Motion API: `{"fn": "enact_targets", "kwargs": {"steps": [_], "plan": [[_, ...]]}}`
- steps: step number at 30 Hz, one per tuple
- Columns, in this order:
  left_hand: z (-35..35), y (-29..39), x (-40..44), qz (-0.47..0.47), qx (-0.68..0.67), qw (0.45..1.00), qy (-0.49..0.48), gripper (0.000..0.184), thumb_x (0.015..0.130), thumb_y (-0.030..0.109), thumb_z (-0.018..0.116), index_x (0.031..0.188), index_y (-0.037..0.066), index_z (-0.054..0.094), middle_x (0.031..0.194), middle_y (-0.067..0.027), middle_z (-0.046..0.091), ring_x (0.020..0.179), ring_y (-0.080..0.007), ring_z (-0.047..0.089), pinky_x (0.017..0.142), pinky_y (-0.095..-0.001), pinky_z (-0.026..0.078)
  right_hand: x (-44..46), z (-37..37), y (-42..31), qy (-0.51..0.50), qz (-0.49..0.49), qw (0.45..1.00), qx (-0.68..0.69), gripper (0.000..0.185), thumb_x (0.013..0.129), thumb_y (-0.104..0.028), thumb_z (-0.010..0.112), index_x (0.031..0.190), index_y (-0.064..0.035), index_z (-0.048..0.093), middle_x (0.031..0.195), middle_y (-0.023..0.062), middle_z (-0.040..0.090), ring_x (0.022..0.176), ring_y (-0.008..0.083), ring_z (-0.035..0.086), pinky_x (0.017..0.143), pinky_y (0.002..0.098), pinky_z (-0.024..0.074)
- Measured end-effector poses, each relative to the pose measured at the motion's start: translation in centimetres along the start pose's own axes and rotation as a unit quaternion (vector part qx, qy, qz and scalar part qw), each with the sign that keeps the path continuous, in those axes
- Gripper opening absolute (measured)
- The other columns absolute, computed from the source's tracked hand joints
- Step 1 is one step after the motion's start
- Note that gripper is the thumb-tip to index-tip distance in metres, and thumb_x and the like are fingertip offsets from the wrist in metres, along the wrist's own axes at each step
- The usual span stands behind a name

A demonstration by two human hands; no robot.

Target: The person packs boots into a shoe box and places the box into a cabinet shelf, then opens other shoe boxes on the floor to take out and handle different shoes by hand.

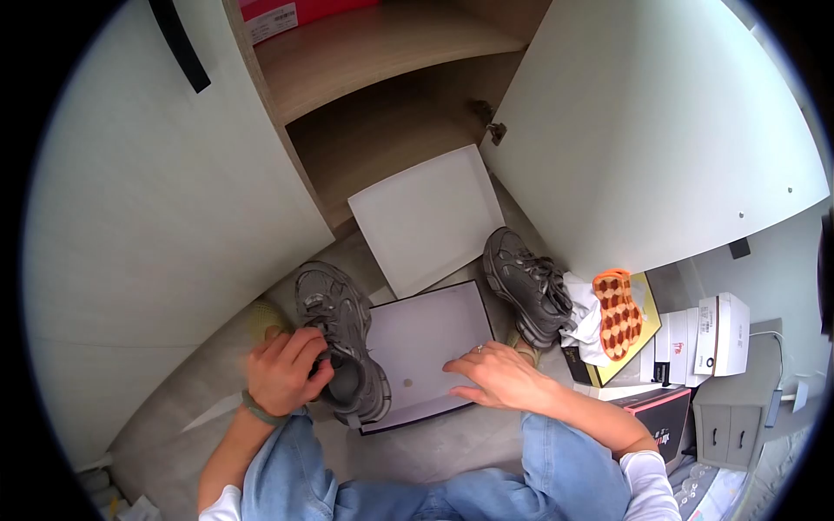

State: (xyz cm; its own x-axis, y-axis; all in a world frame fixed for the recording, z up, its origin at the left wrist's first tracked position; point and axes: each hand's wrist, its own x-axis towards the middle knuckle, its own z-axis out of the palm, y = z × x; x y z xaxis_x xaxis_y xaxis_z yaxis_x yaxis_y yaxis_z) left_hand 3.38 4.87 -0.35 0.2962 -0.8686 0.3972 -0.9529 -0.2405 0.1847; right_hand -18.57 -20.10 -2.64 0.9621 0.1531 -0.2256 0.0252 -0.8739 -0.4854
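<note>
My left hand [288, 372] has its fingers curled on the collar of a dark grey sneaker [332, 300], which overlaps the left side of an open shoebox [439, 334]. Over the right part of that box is my right hand [499, 375], fingers apart and holding nothing. A small round spot shows on the white bottom of the box. The matching grey sneaker [526, 291] stands to the right, beside crumpled white paper [584, 321]. Behind the box, a white lid [426, 217] leans against the cabinet opening.
An open cabinet door [660, 130] spans the right; a closed door [165, 200] is at left. A red box [304, 13] sits on the upper shelf [391, 43]. An orange-and-brown patterned item [618, 317] lies on a yellow-edged box [650, 306], near white boxes [723, 334].
</note>
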Motion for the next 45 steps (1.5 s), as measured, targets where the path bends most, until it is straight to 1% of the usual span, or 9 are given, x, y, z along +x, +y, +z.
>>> {"fn": "enact_targets", "kwargs": {"steps": [5,7,10,18,33,39,41,42,45], "plan": [[0.6,0.7,0.2,0.048,-0.021,0.998,0.030,0.023,0.063,0.013,0.074,0.083,0.008,0.066,0.091,-0.0018,0.065,0.061,-0.0165,0.060,0.053,-0.0300,0.049,1.8,1.3,-2.0,0.045,0.044,0.967,0.247,0.065,0.089,-0.040,0.067,0.135,0.0008,0.046,0.122,0.0220,0.060,0.112,0.0370,0.059,0.096,0.0446,0.0455],[0.8,1.4,0.6,0.095,-0.038,0.993,0.055,0.022,0.062,0.012,0.073,0.082,0.007,0.065,0.090,-0.0029,0.066,0.059,-0.0161,0.059,0.052,-0.0286,0.049,2.5,2.4,-2.8,0.012,0.078,0.932,0.353,0.102,0.084,-0.052,0.069,0.148,0.0070,0.015,0.135,0.0363,0.043,0.126,0.0459,0.047,0.106,0.0452,0.0383],[1.4,2.5,1.1,0.142,-0.057,0.987,0.055,0.022,0.062,0.011,0.073,0.081,0.006,0.065,0.089,-0.0040,0.066,0.058,-0.0165,0.060,0.053,-0.0280,0.050,3.1,4.1,-3.7,-0.001,0.095,0.895,0.436,0.124,0.079,-0.057,0.072,0.148,0.0097,-0.007,0.142,0.0396,0.031,0.133,0.0451,0.039,0.109,0.0433,0.0359],[2.8,4.0,1.1,0.211,-0.073,0.973,0.054,0.017,0.069,0.013,0.073,0.083,0.003,0.067,0.090,-0.0060,0.067,0.057,-0.0139,0.061,0.053,-0.0254,0.051,3.7,5.2,-2.2,0.105,0.145,0.879,0.442,0.098,0.077,-0.011,0.059,0.155,-0.0089,0.000,0.130,0.0308,0.047,0.119,0.0396,0.052,0.104,0.0411,0.0385],[0.3,6.2,3.0,0.223,-0.112,0.957,0.150,0.029,0.071,0.020,0.071,0.099,0.011,0.075,0.102,-0.0011,0.070,0.074,-0.0141,0.061,0.066,-0.0255,0.053,2.8,3.4,-1.0,0.080,0.006,0.829,0.553,0.090,0.073,-0.003,0.050,0.154,0.0000,0.012,0.153,0.0184,0.031,0.140,0.0227,0.032,0.114,0.0301,0.0221],[1.3,3.0,1.7,0.013,-0.184,0.970,0.156,0.039,0.072,0.021,0.074,0.108,0.010,0.064,0.108,-0.0099,0.060,0.097,-0.0251,0.058,0.084,-0.0373,0.046,1.2,3.6,0.5,0.003,0.114,0.656,0.746,0.091,0.070,-0.001,0.049,0.154,-0.0016,0.015,0.146,0.0119,0.041,0.129,0.0186,0.043,0.106,0.0269,0.0341],[2.7,2.2,1.8,-0.225,-0.416,0.868,0.152,0.061,0.074,0.019,0.078,0.128,0.010,0.050,0.128,-0.0129,0.050,0.114,-0.0209,0.051,0.091,-0.0360,0.042,0.5,4.1,1.1,0.016,0.139,0.643,0.753,0.082,0.070,-0.001,0.050,0.149,0.0012,0.029,0.133,0.0111,0.052,0.116,0.0174,0.052,0.098,0.0263,0.0409],[3.0,1.9,1.9,-0.224,-0.416,0.868,0.153,0.061,0.074,0.019,0.078,0.128,0.010,0.050,0.128,-0.0129,0.050,0.114,-0.0209,0.051,0.091,-0.0360,0.042,0.2,4.8,1.8,0.012,0.151,0.637,0.756,0.074,0.070,-0.002,0.050,0.143,0.0026,0.036,0.127,0.0106,0.056,0.112,0.0173,0.054,0.096,0.0266,0.0422],[3.7,1.4,2.1,-0.328,-0.773,0.544,-0.001,0.089,0.079,0.020,0.074,0.150,0.007,0.021,0.144,-0.0104,0.036,0.131,-0.0195,0.038,0.107,-0.0342,0.034,-0.3,4.9,2.4,0.003,0.190,0.646,0.739,0.059,0.071,-0.002,0.050,0.129,0.0051,0.050,0.116,0.0097,0.061,0.104,0.0178,0.058,0.094,0.0275,0.0446]]}}
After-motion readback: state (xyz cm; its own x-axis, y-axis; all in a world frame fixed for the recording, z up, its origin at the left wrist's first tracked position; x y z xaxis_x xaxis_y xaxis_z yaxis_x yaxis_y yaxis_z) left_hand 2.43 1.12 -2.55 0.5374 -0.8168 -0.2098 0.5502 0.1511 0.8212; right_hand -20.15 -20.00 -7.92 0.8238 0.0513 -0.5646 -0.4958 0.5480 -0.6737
